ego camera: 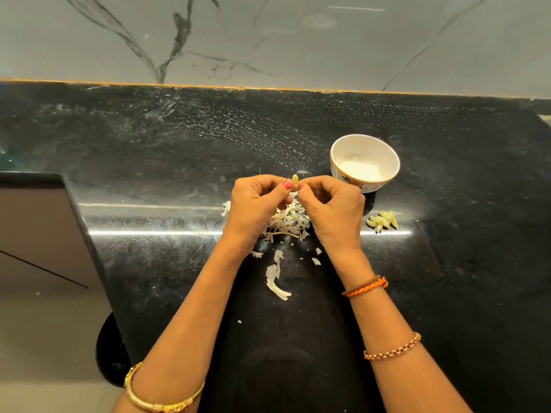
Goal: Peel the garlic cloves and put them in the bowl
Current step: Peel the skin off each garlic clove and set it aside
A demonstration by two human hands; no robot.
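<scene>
a garlic clove [295, 180], pale yellow and mostly bare, stands upright between the two hands just above the middle of the view, its tip poking up past the fingertips. the left hand [256, 204] comes in from 7 o'clock, back of the hand to the camera, fingers curled inward, and its grip is a narrow pinch on the clove's left side with a pink-painted thumbnail showing. the right hand [331, 210] comes in from 5 o'clock, also knuckles up and fingers curled, its grip pinching at the clove's right side; whether it holds the clove itself or a strip of skin hanging below it cannot be told. both forearms rise from the bottom edge and converge toward the clove.

directly below the hands, toward 6 o'clock, a heap of papery garlic peels [287, 223] lies on the black desk [179, 144], with a longer curled peel strip [275, 278] and small flakes scattered nearer the person. at 4 o'clock from the clove, just beside the right hand, a small cluster of peeled cloves [382, 222] rests on the desk. at 2 o'clock from the clove sits a white bowl [365, 162] with a patterned outer wall, close to the right hand's knuckles; nothing can be made out inside it.

the right arm wears a braided orange wrist band [365, 286] and a beaded bracelet [392, 347]; the left arm wears a gold bangle [161, 397]. a grey veined wall [268, 40] runs along the desk at 12 o'clock.
</scene>
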